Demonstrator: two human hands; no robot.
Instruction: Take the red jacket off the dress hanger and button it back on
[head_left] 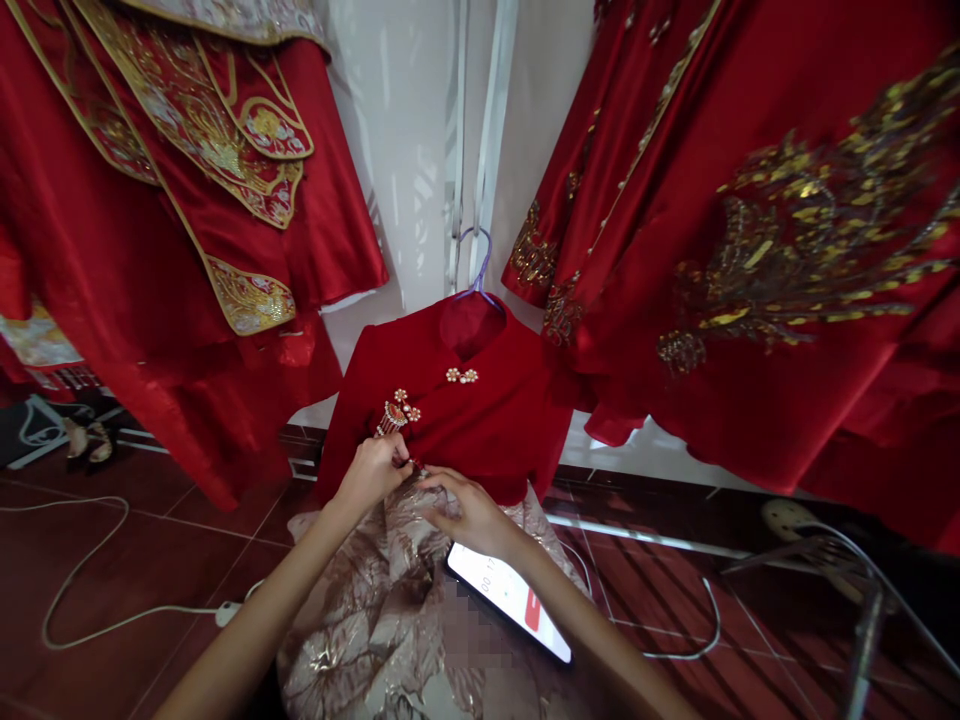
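A small red jacket (480, 410) hangs on a purple hanger (475, 262) against the white wall. It carries pearl-flower clasps (462, 376) and a tasselled ornament (396, 412) on its front. My left hand (373, 472) is closed in a pinch at the jacket's lower front edge, just under the ornament. My right hand (469, 510) lies next to it with fingers curled on the same hem. A beige and gold patterned skirt (382, 610) spreads below both hands. A lit phone (511, 600) lies under my right wrist.
Large red gowns with gold embroidery hang at the left (172, 200) and right (750, 240). A white cable (82, 580) trails over the dark red floor tiles. A metal stand (862, 600) rises at the lower right. Shoes (86, 440) sit at the far left.
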